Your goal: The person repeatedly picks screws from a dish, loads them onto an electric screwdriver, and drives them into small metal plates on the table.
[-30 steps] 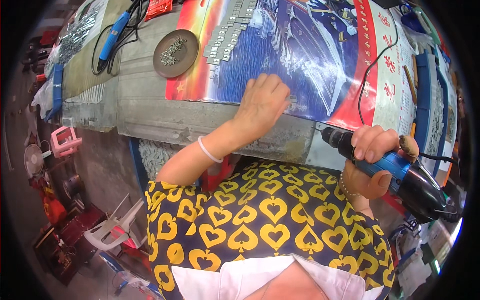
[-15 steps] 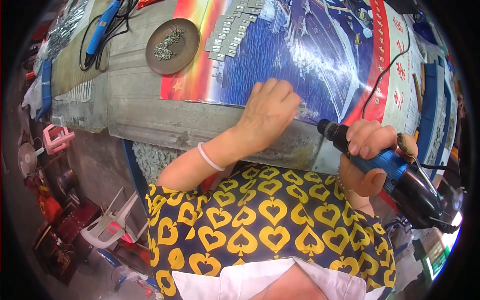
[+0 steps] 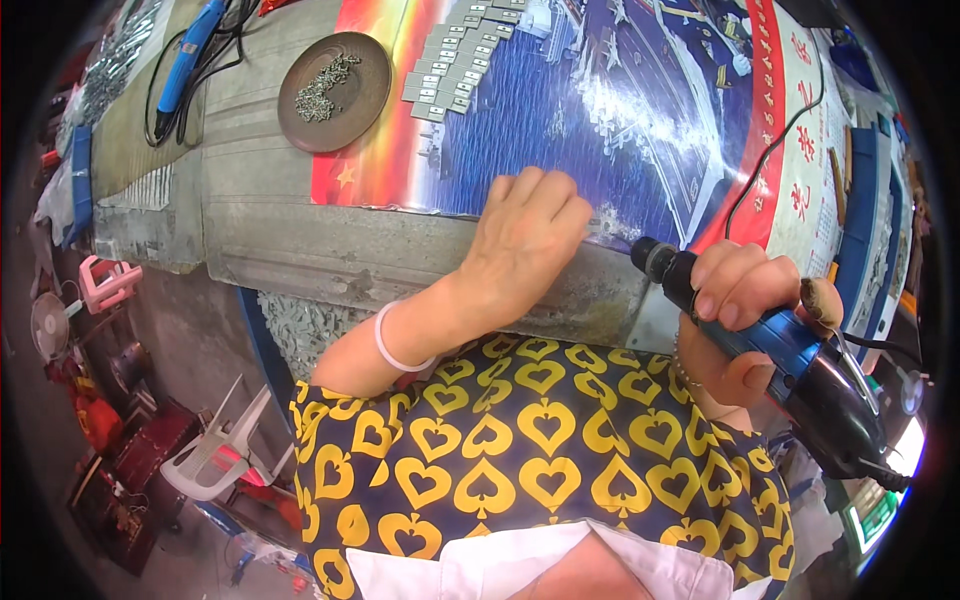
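Note:
My left hand point(image 3: 525, 240) hovers at or rests on the near edge of the workbench, its fingers curled together and its knuckles facing up. Whatever the fingertips pinch is hidden behind the hand. In my right hand point(image 3: 745, 290) is a blue and black electric screwdriver point(image 3: 840, 400), gripped around its body. Its dark tip points left toward my left hand, a short gap apart. Farther off, several small grey rectangular metal pieces point(image 3: 465, 60) lie in overlapping rows. Beside them, a round brown dish point(image 3: 375, 85) holds a heap of small screws point(image 3: 325, 90).
A printed poster point(image 3: 500, 140) covers much of the bench point(image 3: 260, 180). A second blue electric screwdriver point(image 3: 190, 60) with a black cord lies at the far left. Another black cord point(image 3: 775, 145) crosses the poster's right side. A white plastic chair point(image 3: 215, 460) stands on the floor at left.
My left hand has shifted slightly left and toward me, its fingers still curled. The right hand keeps its grip on the electric screwdriver. The whole view has moved a little.

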Demonstrator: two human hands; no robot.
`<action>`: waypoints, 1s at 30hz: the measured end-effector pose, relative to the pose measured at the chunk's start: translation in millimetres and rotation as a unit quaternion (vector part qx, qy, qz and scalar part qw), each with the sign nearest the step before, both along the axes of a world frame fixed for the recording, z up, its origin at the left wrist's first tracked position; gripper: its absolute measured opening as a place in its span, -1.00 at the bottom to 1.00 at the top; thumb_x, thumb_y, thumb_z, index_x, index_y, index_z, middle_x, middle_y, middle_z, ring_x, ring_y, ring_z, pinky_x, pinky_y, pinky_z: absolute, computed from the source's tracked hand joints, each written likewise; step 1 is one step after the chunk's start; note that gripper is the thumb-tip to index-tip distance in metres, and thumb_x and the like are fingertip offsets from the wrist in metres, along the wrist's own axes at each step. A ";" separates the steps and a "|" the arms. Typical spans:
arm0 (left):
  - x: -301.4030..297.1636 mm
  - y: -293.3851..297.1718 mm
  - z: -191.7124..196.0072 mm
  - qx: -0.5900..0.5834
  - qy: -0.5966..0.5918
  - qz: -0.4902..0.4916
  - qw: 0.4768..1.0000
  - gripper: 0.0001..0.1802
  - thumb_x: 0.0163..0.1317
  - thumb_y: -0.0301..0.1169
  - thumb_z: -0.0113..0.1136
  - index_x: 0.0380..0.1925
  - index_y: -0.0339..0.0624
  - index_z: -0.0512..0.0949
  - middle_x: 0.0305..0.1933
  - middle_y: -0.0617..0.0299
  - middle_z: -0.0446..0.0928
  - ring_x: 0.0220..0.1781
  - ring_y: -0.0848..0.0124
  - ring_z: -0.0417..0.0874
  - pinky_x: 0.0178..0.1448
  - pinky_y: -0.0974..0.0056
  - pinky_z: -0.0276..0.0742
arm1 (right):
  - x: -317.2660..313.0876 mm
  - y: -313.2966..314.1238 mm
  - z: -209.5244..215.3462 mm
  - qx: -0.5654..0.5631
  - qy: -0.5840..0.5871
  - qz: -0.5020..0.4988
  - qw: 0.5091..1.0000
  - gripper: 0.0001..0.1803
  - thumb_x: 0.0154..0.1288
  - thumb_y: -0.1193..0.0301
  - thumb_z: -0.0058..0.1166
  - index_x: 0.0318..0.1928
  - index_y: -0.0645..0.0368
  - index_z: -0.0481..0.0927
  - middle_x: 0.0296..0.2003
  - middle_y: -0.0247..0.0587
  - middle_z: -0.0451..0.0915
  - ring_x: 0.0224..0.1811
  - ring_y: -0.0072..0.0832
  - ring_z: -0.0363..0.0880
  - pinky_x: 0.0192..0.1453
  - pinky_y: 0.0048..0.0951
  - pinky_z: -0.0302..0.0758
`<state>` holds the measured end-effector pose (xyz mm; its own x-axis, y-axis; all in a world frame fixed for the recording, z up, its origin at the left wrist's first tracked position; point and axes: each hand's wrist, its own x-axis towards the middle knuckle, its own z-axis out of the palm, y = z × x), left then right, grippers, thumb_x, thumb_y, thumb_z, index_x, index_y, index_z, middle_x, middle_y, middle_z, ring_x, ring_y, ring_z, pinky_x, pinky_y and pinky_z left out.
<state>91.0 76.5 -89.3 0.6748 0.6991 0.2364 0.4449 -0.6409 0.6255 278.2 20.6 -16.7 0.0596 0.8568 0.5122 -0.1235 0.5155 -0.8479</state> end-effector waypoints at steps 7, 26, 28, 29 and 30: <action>0.6 0.5 -2.9 -0.002 -0.005 -0.005 1.000 -0.65 -0.12 -0.56 0.34 -0.27 -0.15 0.48 -0.19 0.17 0.43 -0.13 0.18 0.43 -0.09 0.16 0.28 | -5.3 4.3 -1.1 0.006 -0.009 0.007 1.000 -0.37 0.29 0.16 0.16 0.31 -0.03 0.25 -0.41 -0.32 0.43 -0.41 -0.46 0.47 -0.32 -0.39 0.35; -0.6 2.7 -5.2 -0.008 -0.024 -0.003 1.000 -0.63 -0.16 -0.56 0.35 -0.28 -0.14 0.48 -0.22 0.19 0.43 -0.16 0.19 0.43 -0.12 0.17 0.27 | -11.8 10.1 -7.0 -0.025 -0.025 -0.001 0.999 -0.36 0.25 0.14 0.23 0.28 -0.04 0.28 -0.43 -0.33 0.44 -0.43 -0.44 0.48 -0.30 -0.36 0.39; -0.7 2.1 -6.0 -0.007 -0.023 -0.001 1.000 -0.63 -0.15 -0.57 0.34 -0.27 -0.14 0.48 -0.22 0.19 0.43 -0.16 0.19 0.43 -0.11 0.16 0.27 | -9.0 11.5 -5.9 -0.028 -0.049 0.021 0.998 -0.34 0.24 0.12 0.25 0.27 -0.05 0.28 -0.43 -0.33 0.44 -0.43 -0.44 0.48 -0.28 -0.36 0.39; 0.3 1.6 -7.3 -0.008 -0.040 -0.002 0.999 -0.60 -0.15 -0.59 0.32 -0.23 -0.13 0.47 -0.23 0.19 0.44 -0.17 0.19 0.43 -0.12 0.16 0.27 | -8.3 11.8 -5.5 -0.028 -0.058 0.028 0.998 -0.34 0.24 0.12 0.25 0.27 -0.05 0.28 -0.43 -0.33 0.45 -0.43 -0.44 0.48 -0.28 -0.35 0.40; 1.3 1.1 -8.4 -0.009 -0.057 -0.001 0.998 -0.57 -0.14 -0.60 0.30 -0.19 -0.13 0.47 -0.23 0.20 0.44 -0.17 0.19 0.44 -0.12 0.15 0.26 | -8.7 12.3 -5.2 -0.033 -0.062 0.033 0.997 -0.34 0.23 0.11 0.26 0.26 -0.05 0.28 -0.43 -0.33 0.45 -0.43 -0.44 0.48 -0.27 -0.35 0.40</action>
